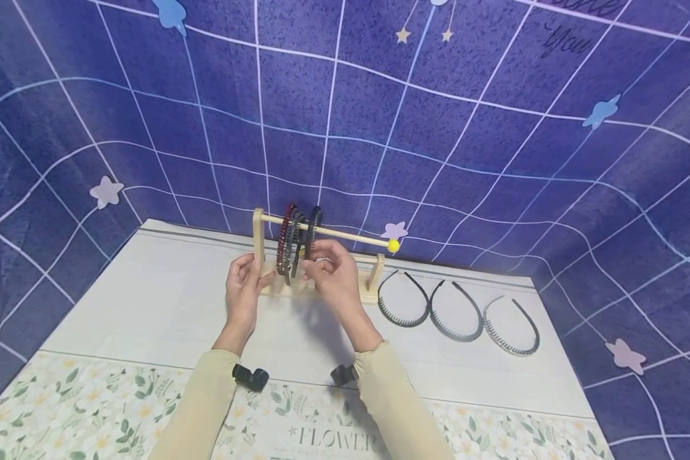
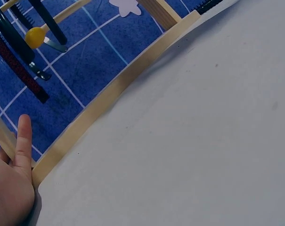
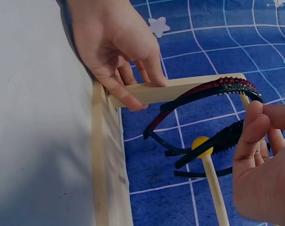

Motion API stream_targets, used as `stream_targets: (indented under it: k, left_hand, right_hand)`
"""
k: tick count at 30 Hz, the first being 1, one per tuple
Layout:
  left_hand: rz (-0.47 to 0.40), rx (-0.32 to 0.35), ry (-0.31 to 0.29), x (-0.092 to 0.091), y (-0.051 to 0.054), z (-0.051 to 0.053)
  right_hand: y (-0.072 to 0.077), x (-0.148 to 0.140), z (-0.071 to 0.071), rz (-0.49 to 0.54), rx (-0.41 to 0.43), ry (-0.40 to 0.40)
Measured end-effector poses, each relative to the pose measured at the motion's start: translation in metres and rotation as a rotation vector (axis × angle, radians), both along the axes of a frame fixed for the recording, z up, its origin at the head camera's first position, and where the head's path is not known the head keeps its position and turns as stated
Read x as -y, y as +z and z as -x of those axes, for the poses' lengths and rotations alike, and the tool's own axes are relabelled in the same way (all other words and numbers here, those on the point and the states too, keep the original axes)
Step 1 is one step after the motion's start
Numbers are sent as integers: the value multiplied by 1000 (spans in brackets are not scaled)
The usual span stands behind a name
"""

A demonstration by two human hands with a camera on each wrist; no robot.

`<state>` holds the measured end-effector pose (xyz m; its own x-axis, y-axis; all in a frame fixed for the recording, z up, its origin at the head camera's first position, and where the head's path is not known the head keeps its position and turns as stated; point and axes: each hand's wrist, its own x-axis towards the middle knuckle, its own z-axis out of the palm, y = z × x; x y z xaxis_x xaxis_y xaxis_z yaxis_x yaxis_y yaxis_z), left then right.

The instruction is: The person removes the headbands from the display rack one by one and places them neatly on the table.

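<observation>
My left forearm extends from seven o'clock, my right forearm from five; my left hand points toward twelve, my right hand toward eleven, its fingers pinching.

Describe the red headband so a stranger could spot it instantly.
On the white tabletop stands a wooden rack. On its upper rod, farthest from the yellow ball, hangs the red headband. Its deep red color sets it apart from the dark headbands beside it.
</observation>
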<state>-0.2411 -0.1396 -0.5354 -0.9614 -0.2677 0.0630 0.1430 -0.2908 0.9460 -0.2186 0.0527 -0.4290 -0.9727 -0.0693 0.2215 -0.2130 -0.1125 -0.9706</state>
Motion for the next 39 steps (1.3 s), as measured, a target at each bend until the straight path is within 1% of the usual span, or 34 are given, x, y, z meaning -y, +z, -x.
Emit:
stream_targets:
  k: [6, 12, 21, 25, 31, 34, 39]
  left_hand:
    - [64, 23, -20, 1, 0, -1]
    - [34, 15, -14, 2, -2, 0]
    - [41, 15, -8, 1, -1, 0]
    - [32, 16, -8, 1, -2, 1]
    - [37, 20, -8, 0, -2, 0]
    - [43, 25, -11, 0, -1, 0]
    - [52, 28, -15, 1, -1, 0]
  right_hand:
    - [6, -3, -1, 20, -28, -18]
    - [15, -7, -1, 40, -62, -29]
    - [21, -11, 0, 62, -106, -29]
    - [24, -15, 4, 69, -99, -33]
    - [26, -22, 8, 68, -60, -58]
    - [30, -25, 7, 78, -63, -60]
    - [38, -29, 5, 102, -99, -59]
